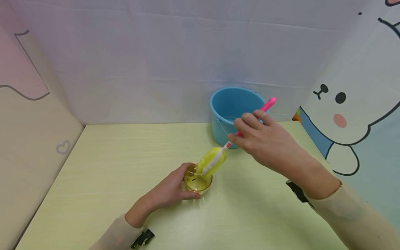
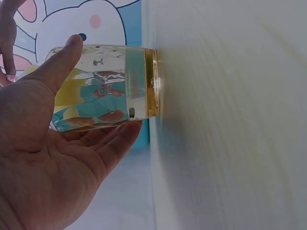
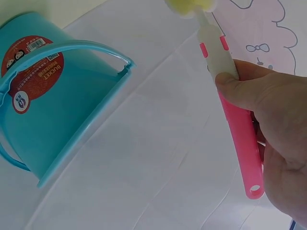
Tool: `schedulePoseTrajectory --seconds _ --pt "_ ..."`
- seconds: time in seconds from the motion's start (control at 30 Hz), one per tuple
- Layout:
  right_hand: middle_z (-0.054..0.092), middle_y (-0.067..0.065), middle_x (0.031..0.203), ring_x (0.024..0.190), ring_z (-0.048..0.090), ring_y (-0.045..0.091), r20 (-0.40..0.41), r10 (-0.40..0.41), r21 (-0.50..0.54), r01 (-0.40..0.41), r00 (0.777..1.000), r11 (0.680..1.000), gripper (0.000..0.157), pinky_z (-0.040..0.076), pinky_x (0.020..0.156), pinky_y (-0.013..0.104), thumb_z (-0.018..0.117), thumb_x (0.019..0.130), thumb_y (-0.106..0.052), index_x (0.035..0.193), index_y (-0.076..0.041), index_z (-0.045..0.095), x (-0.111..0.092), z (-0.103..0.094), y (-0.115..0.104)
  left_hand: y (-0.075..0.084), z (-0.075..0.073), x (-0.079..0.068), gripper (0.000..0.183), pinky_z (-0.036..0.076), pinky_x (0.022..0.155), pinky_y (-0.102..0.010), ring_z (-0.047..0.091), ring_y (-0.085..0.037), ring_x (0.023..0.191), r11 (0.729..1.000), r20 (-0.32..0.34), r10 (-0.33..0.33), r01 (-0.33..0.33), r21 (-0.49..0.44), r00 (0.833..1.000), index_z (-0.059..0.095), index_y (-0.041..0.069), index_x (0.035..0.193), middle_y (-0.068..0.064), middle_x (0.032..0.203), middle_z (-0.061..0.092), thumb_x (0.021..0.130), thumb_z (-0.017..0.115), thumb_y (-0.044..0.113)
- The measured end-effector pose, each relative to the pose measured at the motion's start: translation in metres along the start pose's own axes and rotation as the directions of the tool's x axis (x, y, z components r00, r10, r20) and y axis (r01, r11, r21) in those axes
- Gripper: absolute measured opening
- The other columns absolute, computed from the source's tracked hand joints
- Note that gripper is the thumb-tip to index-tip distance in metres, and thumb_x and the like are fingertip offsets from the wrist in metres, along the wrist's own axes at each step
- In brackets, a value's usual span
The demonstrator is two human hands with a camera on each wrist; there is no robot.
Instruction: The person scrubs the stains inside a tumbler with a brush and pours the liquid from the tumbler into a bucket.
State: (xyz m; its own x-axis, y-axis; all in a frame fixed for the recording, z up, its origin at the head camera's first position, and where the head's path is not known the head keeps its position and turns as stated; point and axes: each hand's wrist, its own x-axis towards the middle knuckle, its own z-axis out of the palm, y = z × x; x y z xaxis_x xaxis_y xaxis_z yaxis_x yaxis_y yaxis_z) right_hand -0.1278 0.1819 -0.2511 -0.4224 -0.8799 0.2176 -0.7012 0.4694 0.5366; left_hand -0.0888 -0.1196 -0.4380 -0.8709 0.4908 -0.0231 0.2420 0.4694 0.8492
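A yellow-tinted transparent cup (image 1: 200, 186) stands upright on the table, and my left hand (image 1: 170, 185) holds it with thumb and fingers around its side. The left wrist view shows the faceted wall of the cup (image 2: 103, 91) between thumb and fingers. My right hand (image 1: 264, 140) grips the pink handle (image 3: 242, 148) of a bottle brush, thumb laid along its white neck. The brush's yellow and white sponge head (image 1: 212, 161) slants down, its lower end at the mouth of the cup.
A blue bucket (image 1: 218, 130) with a handle stands at the back of the table, behind the right hand; its side carries a red label (image 3: 36, 72). The pale table (image 1: 118, 156) meets a white cloth wall (image 1: 156, 69) behind. A cartoon-printed panel (image 1: 359, 121) borders the right side.
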Motion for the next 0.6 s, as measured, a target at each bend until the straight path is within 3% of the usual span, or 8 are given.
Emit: schedulePoseTrajectory --seconds 0.6 --pt "0.058 0.016 0.111 0.109 0.050 0.035 0.044 0.023 -0.005 -0.023 0.999 1.000 0.051 0.046 0.096 0.051 0.095 0.079 -0.016 0.126 -0.017 0.074 -0.0033 -0.0015 0.0023 -0.0006 -0.0006 -0.0008 0.094 0.050 0.105 -0.048 0.062 -0.023 0.121 1.000 -0.009 -0.010 0.010 0.010 1.000 0.041 0.009 0.153 -0.008 0.137 0.061 0.081 0.095 0.037"
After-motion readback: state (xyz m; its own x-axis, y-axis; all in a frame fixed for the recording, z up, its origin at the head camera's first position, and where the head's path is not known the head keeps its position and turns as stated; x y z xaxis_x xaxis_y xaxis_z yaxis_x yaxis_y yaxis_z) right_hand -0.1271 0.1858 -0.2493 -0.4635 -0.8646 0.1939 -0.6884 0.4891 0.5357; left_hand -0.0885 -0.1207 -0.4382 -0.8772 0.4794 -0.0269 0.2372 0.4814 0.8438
